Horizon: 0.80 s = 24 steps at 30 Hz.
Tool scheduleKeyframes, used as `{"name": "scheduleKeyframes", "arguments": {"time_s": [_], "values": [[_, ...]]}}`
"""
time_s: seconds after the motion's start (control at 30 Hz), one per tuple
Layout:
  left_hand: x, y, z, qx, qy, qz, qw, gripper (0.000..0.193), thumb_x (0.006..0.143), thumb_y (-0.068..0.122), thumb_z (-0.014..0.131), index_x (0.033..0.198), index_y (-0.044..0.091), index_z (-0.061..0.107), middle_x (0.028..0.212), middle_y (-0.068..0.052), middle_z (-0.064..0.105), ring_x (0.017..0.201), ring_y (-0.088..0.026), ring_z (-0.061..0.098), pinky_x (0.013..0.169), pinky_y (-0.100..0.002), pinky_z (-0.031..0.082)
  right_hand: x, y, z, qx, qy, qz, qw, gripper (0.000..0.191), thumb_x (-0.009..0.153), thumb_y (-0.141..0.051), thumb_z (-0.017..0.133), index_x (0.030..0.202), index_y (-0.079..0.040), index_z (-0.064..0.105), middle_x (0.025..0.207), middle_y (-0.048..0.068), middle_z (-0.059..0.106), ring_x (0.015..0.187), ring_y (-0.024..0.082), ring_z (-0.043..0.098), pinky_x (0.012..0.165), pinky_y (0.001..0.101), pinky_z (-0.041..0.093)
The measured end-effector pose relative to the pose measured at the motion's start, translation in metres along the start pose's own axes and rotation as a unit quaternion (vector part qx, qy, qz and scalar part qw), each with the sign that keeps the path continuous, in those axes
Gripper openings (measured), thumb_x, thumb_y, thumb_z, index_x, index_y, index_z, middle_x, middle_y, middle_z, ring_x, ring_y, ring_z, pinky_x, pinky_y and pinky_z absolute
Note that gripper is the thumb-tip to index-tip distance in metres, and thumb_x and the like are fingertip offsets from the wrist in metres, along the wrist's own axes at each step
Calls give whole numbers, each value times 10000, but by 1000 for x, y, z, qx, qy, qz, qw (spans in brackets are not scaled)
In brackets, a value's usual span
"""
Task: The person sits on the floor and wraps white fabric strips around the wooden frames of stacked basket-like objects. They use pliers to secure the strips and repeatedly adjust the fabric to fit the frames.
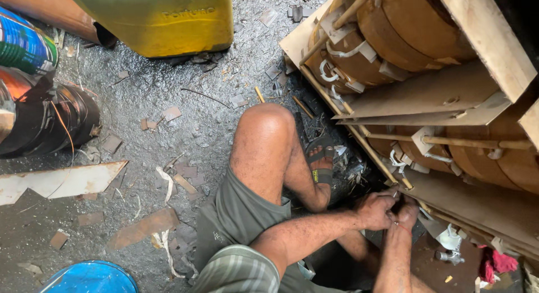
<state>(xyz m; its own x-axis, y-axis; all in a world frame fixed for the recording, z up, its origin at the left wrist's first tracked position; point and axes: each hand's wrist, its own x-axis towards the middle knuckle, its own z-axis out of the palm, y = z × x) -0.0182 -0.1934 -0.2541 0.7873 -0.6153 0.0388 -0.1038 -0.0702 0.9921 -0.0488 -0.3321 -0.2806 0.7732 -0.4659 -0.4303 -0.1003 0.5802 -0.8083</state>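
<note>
**Entry: hands at wooden frame, work in progress**

Left hand (375, 210) and right hand (405, 213) clenched together at the lower rail of the wooden frame (393, 178); apparently pinching a small item, too hidden to identify; white ties (328, 74) already on upper rods; unfinished.

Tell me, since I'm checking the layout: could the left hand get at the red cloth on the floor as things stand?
Probably yes. The red cloth lies on the floor to the right of both hands, uncovered. The left hand is pressed against the right hand at the rack's lower edge, so it would have to cross over the right forearm.
</note>
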Motion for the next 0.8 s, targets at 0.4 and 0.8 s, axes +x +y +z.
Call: {"name": "scheduleKeyframes", "arguments": {"time_s": [0.4,0.8], "values": [[-6,2,-13,22,-57,-21,998,345,810,300,796,850,-26,690,1545,-125,524,1065,-338,711,871,-413,587,-5,-2,11,-33,113,10,993,244,1040,-127,511,1217,-14,636,1093,92,678,988,226,645,872,320,562],[-28,19,-8,44,72,-54,995,395,811,80,638,1202,25,643,1363,-205,603,1133,-431,629,923,-499,544,-31,-3,36,-234,216,-87,944,326,975,-183,658,1210,43,643,1139,81,717,968,180,675,841,333,549]]}}
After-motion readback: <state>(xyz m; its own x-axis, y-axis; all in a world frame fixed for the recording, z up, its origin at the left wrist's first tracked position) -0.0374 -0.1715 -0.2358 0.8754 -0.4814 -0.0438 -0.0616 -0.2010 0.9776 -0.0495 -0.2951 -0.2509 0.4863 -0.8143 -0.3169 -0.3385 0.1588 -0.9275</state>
